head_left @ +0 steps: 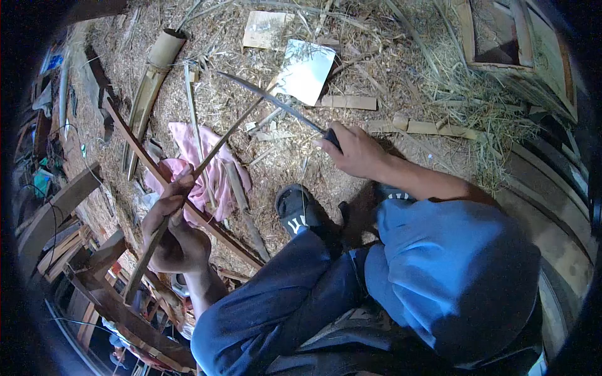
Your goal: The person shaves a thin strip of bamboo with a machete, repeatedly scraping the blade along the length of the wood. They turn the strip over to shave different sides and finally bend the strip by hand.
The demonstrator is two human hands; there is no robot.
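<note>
My right hand (359,150) is wrapped round the black handle of a long-bladed knife (290,110), whose narrow blade points up and to the left. My left hand (175,232) grips a thin wooden strip (222,141), held slantwise with its far end up toward the blade. Blade and strip overlap near that end in this view. Behind the left hand, a longer reddish-brown strip (139,148) slants down to the right, close to my knee. Under both strips lies a pink cloth (216,178) on the ground.
Shavings and straw cover the ground. A split bamboo pole (164,50) lies at upper left, near a bright white sheet (308,69). A wooden frame (533,69) stands at upper right. Wooden beams (59,200) and scraps crowd the left side. My sandalled foot (295,210) is below the knife.
</note>
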